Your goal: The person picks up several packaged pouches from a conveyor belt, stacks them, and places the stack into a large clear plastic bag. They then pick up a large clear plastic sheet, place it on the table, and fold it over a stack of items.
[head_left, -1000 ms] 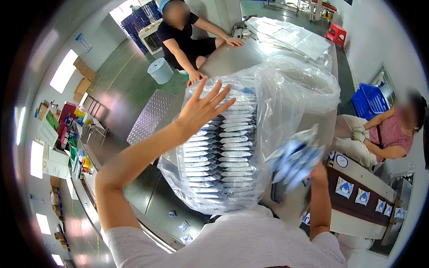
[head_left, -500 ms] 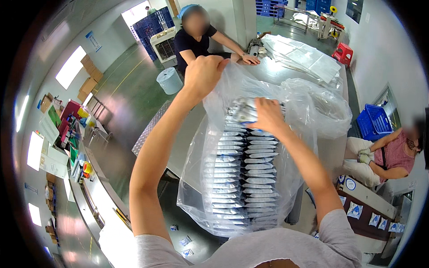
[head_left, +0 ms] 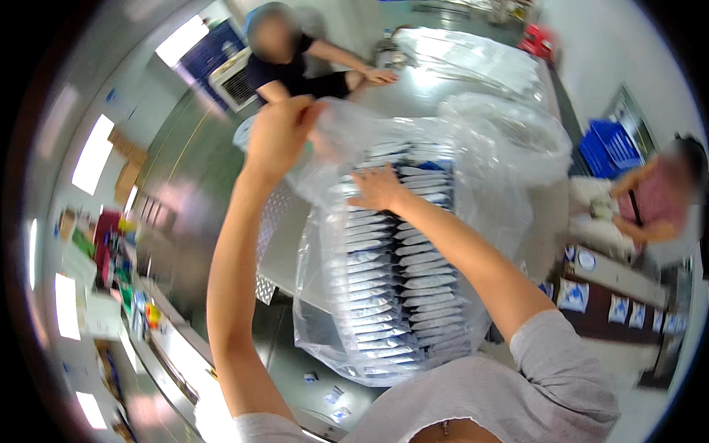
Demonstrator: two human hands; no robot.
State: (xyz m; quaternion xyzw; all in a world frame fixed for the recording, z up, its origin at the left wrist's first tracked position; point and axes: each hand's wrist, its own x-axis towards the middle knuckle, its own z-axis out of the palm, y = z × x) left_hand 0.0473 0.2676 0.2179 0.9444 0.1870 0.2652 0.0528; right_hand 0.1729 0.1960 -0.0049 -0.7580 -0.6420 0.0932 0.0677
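A large clear plastic bag (head_left: 314, 244) lies on the metal table, filled with two long rows of small white-and-blue packets (head_left: 369, 284) stacked on edge. My left hand (head_left: 279, 133) is raised at the bag's far left, its fingers closed on the bag's edge and holding it up. Inside the mouth, my right hand (head_left: 378, 188) rests on the far part of the left row. Its fingers are spread over the packet tops, and no packet shows in its grasp.
Flat plastic sheets (head_left: 473, 63) lie at the table's far end. Across the table sits a co-worker (head_left: 284, 70) in dark clothes. On the right, another person (head_left: 657, 196) sits near a blue basket (head_left: 609, 148) and a conveyor (head_left: 605, 317) carrying packets. Loose packets (head_left: 336, 395) lie low at left.
My left hand has moved left, drawing the bag's edge with it. My right hand has shifted left and let go of white-and-blue packets at the far end. The head view has shifted.
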